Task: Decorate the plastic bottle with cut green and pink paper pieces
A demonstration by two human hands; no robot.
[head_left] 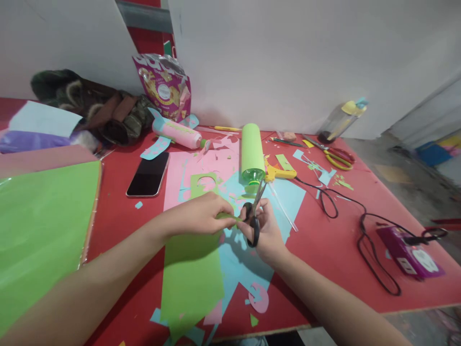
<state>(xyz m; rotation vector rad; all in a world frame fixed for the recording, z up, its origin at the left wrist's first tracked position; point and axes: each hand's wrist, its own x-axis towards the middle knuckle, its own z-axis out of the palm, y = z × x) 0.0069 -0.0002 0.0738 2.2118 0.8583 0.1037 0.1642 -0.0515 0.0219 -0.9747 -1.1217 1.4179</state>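
Left hand (203,215) pinches a thin, narrow green paper piece (229,216), which reaches to the fingertips of the right hand (265,234); this one grasps also metal scissors (256,231) with rounded black handles, blades upward. Just beyond, a green cylindrical bottle (252,150) lies on the red desk (317,240), its neck toward the near edge.

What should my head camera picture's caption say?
Left hand pinching green paper, right hand holding scissors, over a red table.
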